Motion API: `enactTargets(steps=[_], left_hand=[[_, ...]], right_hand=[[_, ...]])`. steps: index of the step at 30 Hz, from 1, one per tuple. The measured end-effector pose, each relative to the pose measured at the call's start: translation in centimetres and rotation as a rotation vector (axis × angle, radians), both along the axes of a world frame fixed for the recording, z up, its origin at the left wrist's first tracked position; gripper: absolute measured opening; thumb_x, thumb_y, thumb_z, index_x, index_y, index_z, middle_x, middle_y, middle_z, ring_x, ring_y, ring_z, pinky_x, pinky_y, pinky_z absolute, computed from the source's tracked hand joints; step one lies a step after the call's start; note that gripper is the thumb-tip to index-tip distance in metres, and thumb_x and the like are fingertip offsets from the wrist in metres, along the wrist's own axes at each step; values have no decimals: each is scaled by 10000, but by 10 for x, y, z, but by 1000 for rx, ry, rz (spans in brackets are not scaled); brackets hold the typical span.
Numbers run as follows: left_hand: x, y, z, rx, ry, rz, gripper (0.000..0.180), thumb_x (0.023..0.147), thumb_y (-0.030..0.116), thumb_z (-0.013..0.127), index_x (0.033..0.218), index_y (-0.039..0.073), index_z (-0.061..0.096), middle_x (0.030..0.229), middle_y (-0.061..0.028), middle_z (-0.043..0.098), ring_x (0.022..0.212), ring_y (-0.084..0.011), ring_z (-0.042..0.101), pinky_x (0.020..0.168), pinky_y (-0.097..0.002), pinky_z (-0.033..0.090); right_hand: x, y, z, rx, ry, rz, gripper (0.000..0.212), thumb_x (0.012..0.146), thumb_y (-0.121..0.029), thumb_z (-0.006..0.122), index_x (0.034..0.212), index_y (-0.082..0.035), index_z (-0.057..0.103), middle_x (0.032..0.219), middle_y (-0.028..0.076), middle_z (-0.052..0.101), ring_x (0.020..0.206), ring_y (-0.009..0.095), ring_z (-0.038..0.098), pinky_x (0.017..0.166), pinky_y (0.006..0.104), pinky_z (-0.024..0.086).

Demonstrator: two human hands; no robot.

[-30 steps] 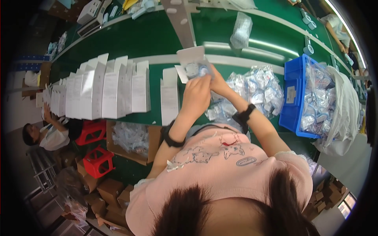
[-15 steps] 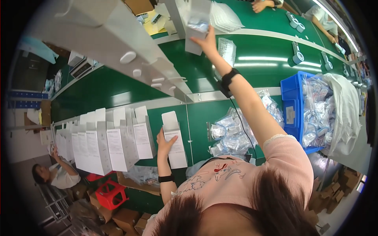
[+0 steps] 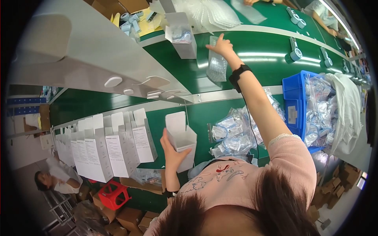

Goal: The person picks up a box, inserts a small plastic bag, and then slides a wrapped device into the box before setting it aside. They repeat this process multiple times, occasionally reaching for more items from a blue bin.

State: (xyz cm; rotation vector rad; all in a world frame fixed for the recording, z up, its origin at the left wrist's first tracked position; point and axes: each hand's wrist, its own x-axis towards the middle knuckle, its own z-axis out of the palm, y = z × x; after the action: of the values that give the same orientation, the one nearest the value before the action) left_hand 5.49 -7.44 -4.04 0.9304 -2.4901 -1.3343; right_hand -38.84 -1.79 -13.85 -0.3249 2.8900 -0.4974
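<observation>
My left hand (image 3: 173, 153) is closed around a white carton (image 3: 188, 157) on the green table, thumb across its near face. The carton stands with its top flap (image 3: 175, 121) raised and its open mouth showing. Farther off, over the green belt, my right hand (image 3: 223, 46) has its fingers apart and holds nothing. Just below it lies a clear bubble-wrap pouch (image 3: 217, 66), which the hand overlaps in view; whether they touch I cannot tell. Left of that hand another open white carton (image 3: 185, 46) stands on the belt with silvery plastic-wrapped contents.
A row of open white cartons (image 3: 120, 153) lines the left table. Clear bags with silvery contents (image 3: 232, 131) lie near my body, beside a full blue bin (image 3: 293, 106). A metal post (image 3: 149, 63) slants across. Handheld light-blue devices (image 3: 295, 51) and co-workers are beyond.
My right hand has let go of the filled carton on the belt and moved right, toward the bubble-wrap pouch. My left hand has turned its carton, so the open mouth shows.
</observation>
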Motion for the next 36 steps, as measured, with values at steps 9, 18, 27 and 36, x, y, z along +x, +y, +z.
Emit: enactTargets(steps=[9, 18, 27, 36], left_hand=[[-31, 29, 22, -121, 168, -157, 824, 461, 167, 822, 1167, 119, 400, 1185, -173, 342, 1090, -341, 394, 898, -396, 364], [-40, 42, 24, -161, 277, -214, 777, 503, 159, 805, 1139, 106, 362, 1217, -199, 358, 1055, -359, 444, 858, -386, 407], [-24, 82, 36, 113, 441, -127, 782, 530, 137, 821, 1047, 61, 239, 1262, -217, 362, 1105, -317, 448, 881, -384, 404], [-12, 76, 11, -68, 633, -64, 777, 521, 123, 831, 1013, 79, 231, 1237, -255, 356, 1068, -356, 462, 866, -394, 401]], right_hand=[[49, 47, 12, -1298, -423, -110, 624, 697, -160, 695, 1188, -37, 329, 1027, 153, 514, 858, 250, 553, 722, 343, 471], [183, 158, 189, -1795, 145, 416, 356, 762, -17, 546, 1107, -55, 468, 1028, 101, 554, 989, 212, 522, 857, 334, 428], [270, 130, 200, -2170, -323, -114, 348, 725, -129, 502, 1056, -23, 482, 1039, 98, 556, 975, 237, 539, 875, 346, 423], [277, 141, 201, -765, 483, 925, 272, 712, -129, 559, 976, -70, 529, 1086, 100, 515, 1135, 294, 408, 950, 402, 325]])
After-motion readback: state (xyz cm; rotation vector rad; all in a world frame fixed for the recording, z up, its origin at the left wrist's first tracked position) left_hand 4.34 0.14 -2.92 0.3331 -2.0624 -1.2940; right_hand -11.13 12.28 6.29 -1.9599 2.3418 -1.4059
